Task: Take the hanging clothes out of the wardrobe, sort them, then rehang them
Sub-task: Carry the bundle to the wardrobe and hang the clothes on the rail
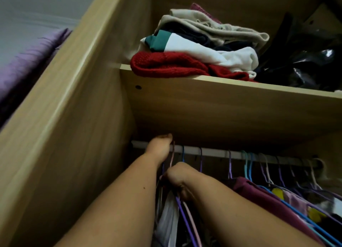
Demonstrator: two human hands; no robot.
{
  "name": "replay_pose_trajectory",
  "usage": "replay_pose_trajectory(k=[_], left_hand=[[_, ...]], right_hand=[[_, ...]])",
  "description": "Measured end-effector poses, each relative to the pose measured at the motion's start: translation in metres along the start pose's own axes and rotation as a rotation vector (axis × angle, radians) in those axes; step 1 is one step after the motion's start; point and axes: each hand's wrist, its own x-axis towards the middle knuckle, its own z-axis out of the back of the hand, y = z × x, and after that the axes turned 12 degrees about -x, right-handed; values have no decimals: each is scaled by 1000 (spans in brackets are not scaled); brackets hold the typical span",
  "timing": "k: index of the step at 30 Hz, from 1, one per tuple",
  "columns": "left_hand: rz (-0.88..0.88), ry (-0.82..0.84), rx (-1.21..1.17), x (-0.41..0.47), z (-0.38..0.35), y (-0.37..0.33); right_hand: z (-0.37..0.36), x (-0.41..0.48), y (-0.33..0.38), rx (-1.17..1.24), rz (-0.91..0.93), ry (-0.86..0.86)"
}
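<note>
Left hand [160, 146] raised to the rail [212, 152], at 12 o'clock from the right hand [178, 180]. Its fingers lie behind the palm beside a pink hanger hook [173, 154]; grip cannot be told. Right hand just below, fingers curled round the necks of purple and pink wire hangers [185, 215]. Hands apart but close.

Surface: light wood-grain wardrobe [74, 117], seen from below. A shelf [222, 102] spans above the rail. Outside, at 9–10 o'clock, a pale wall [27, 6] and purple fabric [27, 61].

Hanging clothes [288, 200]: on the rail, running from the hands toward 3 o'clock on thin blue, teal, purple and cream hangers. Maroon garment [259, 196] nearest; patterned pieces beyond, blurred.

Around: on the shelf at 12 o'clock, a folded pile with a red knit [166, 63] lowest, then white-and-green, dark and beige. Shiny black bag [305, 61] at 2 o'clock. White plastic [166, 220] hangs at 6 o'clock, between the forearms.
</note>
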Motion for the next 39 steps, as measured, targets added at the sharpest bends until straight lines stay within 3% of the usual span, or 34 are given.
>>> replay_pose_trajectory(k=[2, 5, 10, 15, 19, 21, 28, 29, 32, 39], left_hand=[[15, 19, 50, -3, 4, 2], [9, 47, 63, -10, 14, 7], [-51, 161, 152, -41, 13, 7], [-277, 270, 604, -97, -8, -7], [-438, 384, 832, -157, -48, -26], [-554, 479, 887, -195, -73, -35], [-709, 822, 462, -379, -187, -41], [-710, 897, 417, -423, -211, -42], [-728, 978, 360, -488, -245, -33], [-740, 1438, 186, -700, -340, -28]], right_hand=[[-2, -3, -4, 46, 33, 13], [3, -9, -12, 102, 114, -141], [21, -39, -33, -173, 253, -392], [55, -97, -64, -504, 156, -442], [92, -169, -108, -874, 94, -493], [112, -207, -133, -923, 46, -483], [164, -394, -236, -964, -199, -527], [170, -439, -257, -1017, -307, -482], [172, -511, -301, -1056, -403, -411], [184, -728, -385, -1051, -900, -221]])
